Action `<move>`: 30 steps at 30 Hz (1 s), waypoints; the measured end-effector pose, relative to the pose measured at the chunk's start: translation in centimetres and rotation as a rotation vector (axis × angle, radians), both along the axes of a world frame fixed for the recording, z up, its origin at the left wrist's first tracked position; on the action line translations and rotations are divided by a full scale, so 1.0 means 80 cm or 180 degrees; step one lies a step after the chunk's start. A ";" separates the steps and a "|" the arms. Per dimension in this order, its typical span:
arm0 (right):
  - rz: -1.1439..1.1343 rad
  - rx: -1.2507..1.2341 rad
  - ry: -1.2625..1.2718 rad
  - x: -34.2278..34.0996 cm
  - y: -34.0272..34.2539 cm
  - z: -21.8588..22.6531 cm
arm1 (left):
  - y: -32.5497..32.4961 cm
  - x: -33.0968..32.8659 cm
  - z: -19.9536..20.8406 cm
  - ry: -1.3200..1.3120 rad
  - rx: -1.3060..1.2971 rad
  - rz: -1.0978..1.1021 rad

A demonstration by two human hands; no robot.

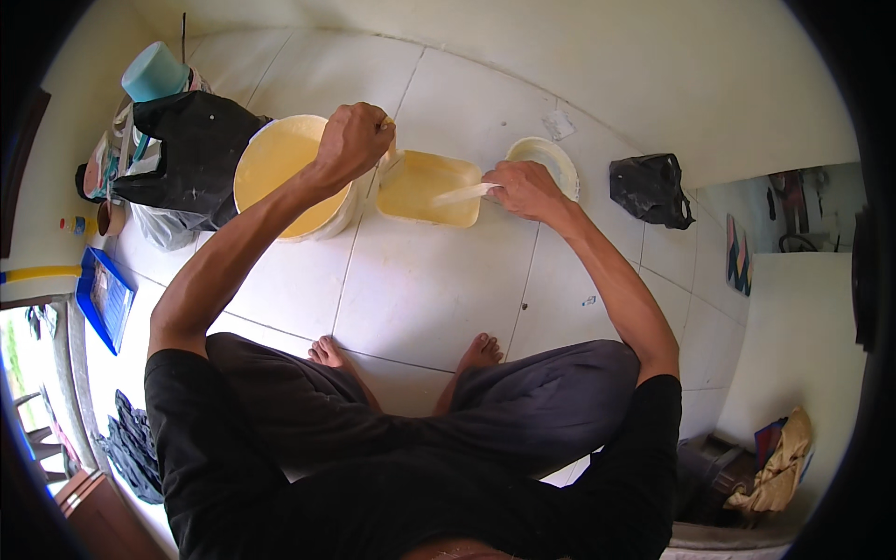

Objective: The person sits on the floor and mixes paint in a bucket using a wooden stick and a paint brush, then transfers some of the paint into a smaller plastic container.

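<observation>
A pale, flat-bladed spatula (462, 194) is gripped by its right end in the closed right hand (530, 189), its long axis laid nearly left to right, its free tip angled slightly to the near side over a yellow-coated rectangular tray (431, 221). Whether the coating is touched cannot be told. The tray is set on the white tiled floor (420, 280), just left of the right hand, the nearer of the two to the blade. Beyond the tray's far left corner, a yellow-stained piece (388, 122), mostly hidden, is clasped in the left hand (353, 142), above the right rim of a paint bucket (342, 217).
</observation>
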State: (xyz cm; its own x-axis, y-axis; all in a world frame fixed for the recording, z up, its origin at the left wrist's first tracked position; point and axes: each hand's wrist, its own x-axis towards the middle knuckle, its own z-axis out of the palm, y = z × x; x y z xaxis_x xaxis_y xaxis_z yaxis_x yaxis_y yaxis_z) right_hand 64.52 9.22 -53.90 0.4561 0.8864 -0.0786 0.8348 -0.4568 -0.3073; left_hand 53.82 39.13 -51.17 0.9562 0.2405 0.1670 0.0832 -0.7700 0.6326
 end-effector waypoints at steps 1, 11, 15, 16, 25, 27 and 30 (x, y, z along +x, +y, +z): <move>-0.0059 0.0026 -0.0021 -0.002 0.005 -0.004 | 0.000 0.000 0.000 0.0009 -0.0042 0.0011; -0.0149 -0.0102 -0.0307 0.028 -0.010 0.018 | -0.009 -0.003 0.002 0.0192 -0.0265 0.0010; -0.0120 -0.0377 -0.0163 0.014 0.006 0.026 | -0.006 -0.004 -0.013 0.0100 -0.0190 0.0004; -0.0081 -0.0174 -0.0047 0.012 0.007 0.025 | -0.008 -0.004 -0.015 0.0161 -0.0314 0.0016; 0.0036 0.0267 -0.0482 0.011 0.014 0.018 | -0.008 0.005 -0.027 0.0071 -0.0086 -0.0048; 0.0106 0.0500 -0.0502 0.007 0.017 0.013 | -0.011 0.003 -0.028 0.0023 -0.0123 -0.0072; 0.0186 0.0508 -0.0275 -0.009 0.038 0.014 | -0.019 0.001 -0.029 -0.0047 -0.0306 0.0066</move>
